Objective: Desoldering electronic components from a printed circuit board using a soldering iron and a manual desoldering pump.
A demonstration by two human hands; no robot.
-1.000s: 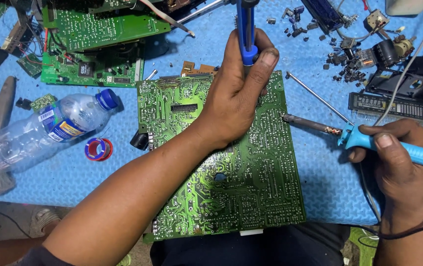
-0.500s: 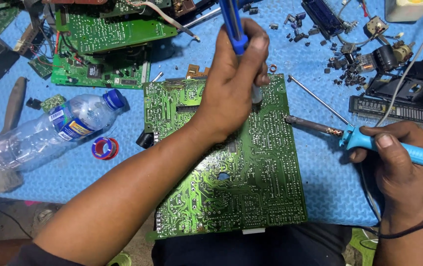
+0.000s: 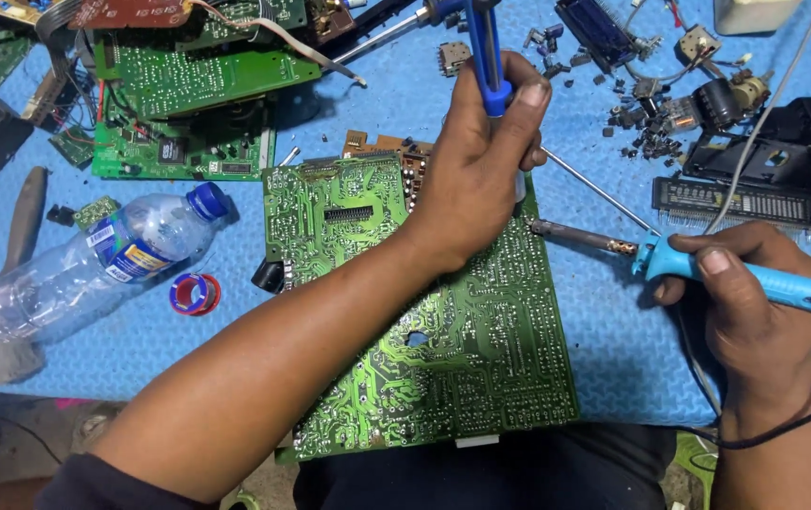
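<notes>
— Green circuit board [image 3: 443, 349] lies solder side up in the middle of the blue worktop [image 3: 188, 349], its near edge over the person's lap. What grips what?

— The left hand [image 3: 476, 179] rests on the board's far right part, fingers [image 3: 528, 99] clamped on a blue-handled tool [image 3: 486, 57] held upright. The right hand [image 3: 741, 297] sits right of the board, fingers closed round the light-blue handle of a soldering iron [image 3: 708, 264]; its metal tip points left and reaches the board's right edge.

— And around them?

— An empty plastic bottle [image 3: 94, 269] lies to the left, a small solder reel [image 3: 195, 293] just near of its cap. More green boards [image 3: 188, 104] are stacked far left, loose parts [image 3: 651, 113] scattered far right.
</notes>
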